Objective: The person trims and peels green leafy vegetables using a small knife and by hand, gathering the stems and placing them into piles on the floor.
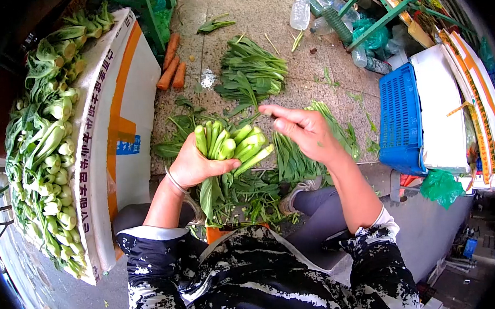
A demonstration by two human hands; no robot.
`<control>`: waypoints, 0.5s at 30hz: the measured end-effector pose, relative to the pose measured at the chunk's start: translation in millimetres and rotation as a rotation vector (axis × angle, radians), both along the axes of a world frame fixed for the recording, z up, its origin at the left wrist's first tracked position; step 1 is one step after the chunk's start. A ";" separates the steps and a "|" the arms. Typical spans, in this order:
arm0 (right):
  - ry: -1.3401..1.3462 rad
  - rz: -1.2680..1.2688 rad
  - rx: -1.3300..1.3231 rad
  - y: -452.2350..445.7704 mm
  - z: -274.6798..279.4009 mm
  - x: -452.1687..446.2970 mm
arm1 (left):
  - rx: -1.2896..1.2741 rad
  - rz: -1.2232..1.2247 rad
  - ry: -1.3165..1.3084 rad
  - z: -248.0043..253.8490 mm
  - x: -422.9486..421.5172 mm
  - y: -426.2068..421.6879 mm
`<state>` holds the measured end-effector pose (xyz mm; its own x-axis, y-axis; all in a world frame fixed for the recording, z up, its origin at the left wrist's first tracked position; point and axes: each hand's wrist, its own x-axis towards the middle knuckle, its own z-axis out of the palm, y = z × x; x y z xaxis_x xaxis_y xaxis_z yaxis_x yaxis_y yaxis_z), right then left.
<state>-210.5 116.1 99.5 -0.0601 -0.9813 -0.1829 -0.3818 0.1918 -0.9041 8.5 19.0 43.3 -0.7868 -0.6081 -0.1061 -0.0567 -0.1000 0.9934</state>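
My left hand (193, 164) is wrapped round a bunch of green stalks (229, 143), their pale cut ends pointing up and to the right. To the right of the bunch, my right hand (306, 127) is raised with its index finger stretched out and its thumb near it; it does not touch the stalks. Nothing shows between its fingers. Beyond the hands a pile of long green leaves (250, 68) lies on the stone floor. Another leafy pile (296, 154) lies below my right hand. Loose leaves and trimmings (245, 198) cover the ground between my feet.
At the left stands a white foam box (131, 93) topped with leafy greens (52, 145). Several carrots (168, 73) lie by its far corner. On the right are a blue crate (399, 118), a white box (439, 106), plastic bottles (299, 14) and a green metal frame (395, 11).
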 end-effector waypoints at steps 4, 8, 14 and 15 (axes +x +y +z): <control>-0.230 -0.037 -0.014 5.4 -3.5 8.0 | 0.114 0.094 0.061 2.8 0.9 -2.6; -0.347 0.038 -0.052 11.0 -9.0 15.6 | 0.235 0.170 0.137 -2.0 -1.2 -2.2; -0.281 0.057 -0.041 9.2 -4.6 15.2 | 0.236 0.162 0.131 -3.5 -1.7 -1.7; -0.291 0.056 -0.024 9.3 -5.4 14.9 | 0.239 0.166 0.133 -3.5 -1.7 -1.5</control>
<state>-195.7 125.5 94.1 0.0457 -0.9858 -0.1614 -0.1149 0.1553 -0.9812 6.7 17.5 39.8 -0.6955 -0.6994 -0.1646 0.1087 -0.3289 0.9381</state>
